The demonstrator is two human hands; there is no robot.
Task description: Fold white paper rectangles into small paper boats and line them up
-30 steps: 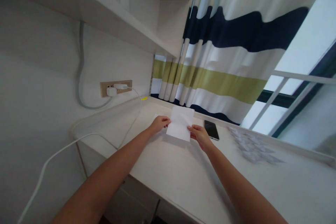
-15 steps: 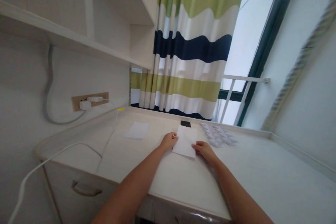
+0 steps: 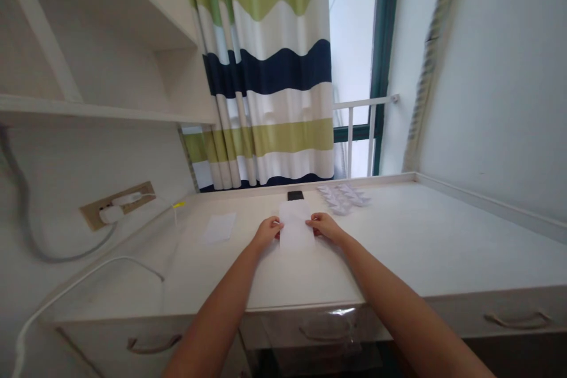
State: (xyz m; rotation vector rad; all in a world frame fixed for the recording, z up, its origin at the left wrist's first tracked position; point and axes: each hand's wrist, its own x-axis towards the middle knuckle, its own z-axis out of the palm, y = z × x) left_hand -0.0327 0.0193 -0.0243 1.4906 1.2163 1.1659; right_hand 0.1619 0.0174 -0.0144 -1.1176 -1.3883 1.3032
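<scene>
A white sheet of paper (image 3: 295, 230) stands out on the white desk (image 3: 398, 236), near the middle of the view. My left hand (image 3: 267, 233) pinches its left edge, and my right hand (image 3: 325, 226) grips its right edge. Both hands seem to hold it just above or against the desktop; I cannot tell which. Just beyond the sheet lies a black smartphone (image 3: 295, 195), its near end partly hidden behind the paper. To the left of my left hand, a second white sheet (image 3: 219, 228) lies flat.
Several small folded white papers (image 3: 341, 198) lie at the desk's back edge. A white cable (image 3: 88, 277) runs from a wall socket (image 3: 117, 205) holding a charger. A shelf (image 3: 97, 109) overhangs the left, and a striped curtain (image 3: 266, 71) hangs behind. The desk has drawers below.
The whole view has swung and levelled, so the desk now sits square and the phone appears beyond the sheet. Both hands still hold the sheet at its sides.
</scene>
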